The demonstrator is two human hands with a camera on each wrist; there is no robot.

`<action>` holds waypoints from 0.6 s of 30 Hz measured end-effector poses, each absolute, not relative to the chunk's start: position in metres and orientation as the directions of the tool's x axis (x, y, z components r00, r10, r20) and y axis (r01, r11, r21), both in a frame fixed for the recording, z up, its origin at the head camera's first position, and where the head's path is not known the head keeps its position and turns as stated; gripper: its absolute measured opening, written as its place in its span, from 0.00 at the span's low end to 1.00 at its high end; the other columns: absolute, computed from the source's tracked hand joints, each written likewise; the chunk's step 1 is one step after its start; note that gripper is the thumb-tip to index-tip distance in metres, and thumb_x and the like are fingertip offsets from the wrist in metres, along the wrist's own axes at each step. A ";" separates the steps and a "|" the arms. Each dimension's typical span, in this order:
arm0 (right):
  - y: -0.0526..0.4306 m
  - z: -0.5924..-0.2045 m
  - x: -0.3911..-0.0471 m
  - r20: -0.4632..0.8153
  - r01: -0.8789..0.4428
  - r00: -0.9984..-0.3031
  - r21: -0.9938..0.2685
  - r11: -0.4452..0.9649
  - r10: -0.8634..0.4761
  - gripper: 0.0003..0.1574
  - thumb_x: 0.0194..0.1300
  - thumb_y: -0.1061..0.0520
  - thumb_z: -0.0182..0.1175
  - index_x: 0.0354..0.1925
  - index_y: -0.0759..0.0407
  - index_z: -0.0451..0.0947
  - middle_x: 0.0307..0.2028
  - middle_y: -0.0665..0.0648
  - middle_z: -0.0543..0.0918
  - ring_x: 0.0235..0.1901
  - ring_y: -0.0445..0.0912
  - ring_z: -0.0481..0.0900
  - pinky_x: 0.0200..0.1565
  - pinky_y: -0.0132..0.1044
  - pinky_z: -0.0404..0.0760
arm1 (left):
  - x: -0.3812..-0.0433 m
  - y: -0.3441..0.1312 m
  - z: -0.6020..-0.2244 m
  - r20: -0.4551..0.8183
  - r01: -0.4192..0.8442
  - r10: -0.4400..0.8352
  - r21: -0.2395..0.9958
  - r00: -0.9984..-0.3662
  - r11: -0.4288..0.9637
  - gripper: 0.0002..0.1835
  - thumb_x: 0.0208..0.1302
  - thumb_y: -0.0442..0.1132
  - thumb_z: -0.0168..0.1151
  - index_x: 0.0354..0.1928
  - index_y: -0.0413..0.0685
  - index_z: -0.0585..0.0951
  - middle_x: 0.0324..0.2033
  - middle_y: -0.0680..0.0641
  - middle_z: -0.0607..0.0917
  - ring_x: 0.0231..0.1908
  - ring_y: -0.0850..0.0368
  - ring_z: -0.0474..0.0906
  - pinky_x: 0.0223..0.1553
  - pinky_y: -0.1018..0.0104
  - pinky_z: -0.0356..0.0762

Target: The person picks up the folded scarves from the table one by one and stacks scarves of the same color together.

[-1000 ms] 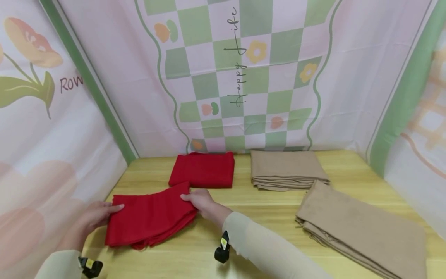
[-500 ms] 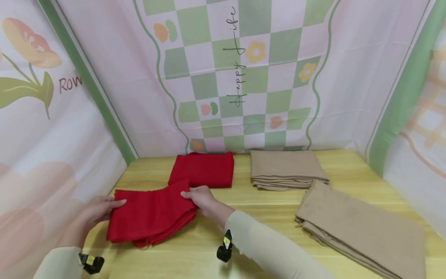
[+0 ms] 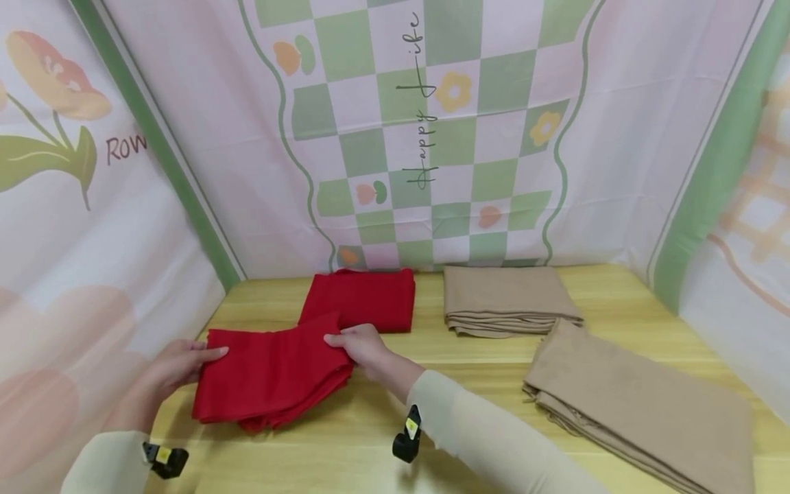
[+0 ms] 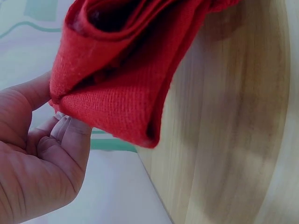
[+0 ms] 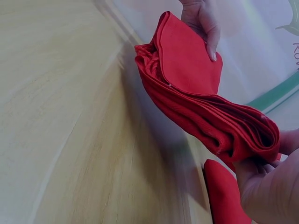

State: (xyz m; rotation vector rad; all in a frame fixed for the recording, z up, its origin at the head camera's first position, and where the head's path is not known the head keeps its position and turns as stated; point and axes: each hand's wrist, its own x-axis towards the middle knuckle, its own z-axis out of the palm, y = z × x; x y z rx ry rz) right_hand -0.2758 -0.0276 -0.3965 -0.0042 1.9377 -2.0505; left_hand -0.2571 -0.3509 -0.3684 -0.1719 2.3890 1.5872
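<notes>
Between my two hands a folded red cloth (image 3: pixel 265 374) is lifted at the table's left side, its several layers sagging along the near edge. My left hand (image 3: pixel 179 363) pinches its left end, thumb on top and fingers beneath; the left wrist view shows that hand (image 4: pixel 46 149) at the fold. At the right end my right hand (image 3: pixel 364 346) grips the cloth with the thumb above. The right wrist view shows the stacked layers of the cloth (image 5: pixel 191 70) off the wood. Just behind lies a second folded red cloth (image 3: pixel 370 298), partly covered by the held one's corner.
A folded beige cloth (image 3: pixel 503 291) lies at the back right of the wooden table (image 3: pixel 469 391). Another, larger beige cloth (image 3: pixel 654 405) lies at an angle near the right front. Patterned fabric curtains (image 3: pixel 432 137) enclose the back and both sides.
Both hands have raised the red cloth a little and carried it slightly away from me and to the right. Its corner now overlaps the rear red cloth more. The beige cloths have not moved.
</notes>
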 end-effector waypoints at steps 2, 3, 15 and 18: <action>-0.026 -0.396 -0.276 -0.215 0.228 -0.949 -0.973 -0.032 -0.230 0.18 0.63 0.57 0.66 0.47 0.69 0.82 0.33 0.58 0.86 0.31 0.47 0.85 0.37 0.38 0.84 | -0.258 -0.350 -0.369 -0.285 -0.242 0.051 0.885 -0.957 0.397 0.29 0.69 0.40 0.60 0.56 0.16 0.68 0.33 0.46 0.86 0.33 0.56 0.84 0.37 0.61 0.83; -0.026 -0.396 -0.276 -0.213 0.226 -0.950 -0.974 -0.031 -0.229 0.18 0.63 0.57 0.66 0.47 0.69 0.82 0.33 0.59 0.86 0.31 0.47 0.85 0.36 0.38 0.84 | -0.259 -0.350 -0.369 -0.283 -0.239 0.054 0.885 -0.958 0.399 0.29 0.69 0.40 0.60 0.56 0.16 0.68 0.33 0.46 0.86 0.33 0.56 0.84 0.37 0.61 0.83; -0.014 -0.395 -0.271 -0.192 0.201 -0.956 -0.980 -0.016 -0.221 0.23 0.63 0.57 0.66 0.51 0.72 0.79 0.36 0.58 0.86 0.32 0.45 0.85 0.38 0.36 0.83 | -0.262 -0.341 -0.367 -0.266 -0.210 0.105 0.904 -0.958 0.372 0.20 0.68 0.38 0.61 0.49 0.23 0.76 0.31 0.46 0.86 0.32 0.56 0.84 0.37 0.62 0.83; -0.011 -0.394 -0.270 -0.184 0.192 -0.958 -0.981 -0.014 -0.221 0.23 0.62 0.57 0.66 0.51 0.72 0.79 0.35 0.59 0.86 0.31 0.44 0.84 0.37 0.35 0.83 | -0.262 -0.339 -0.366 -0.258 -0.198 0.114 0.905 -0.960 0.377 0.21 0.68 0.39 0.61 0.50 0.23 0.76 0.32 0.46 0.86 0.33 0.56 0.84 0.37 0.62 0.83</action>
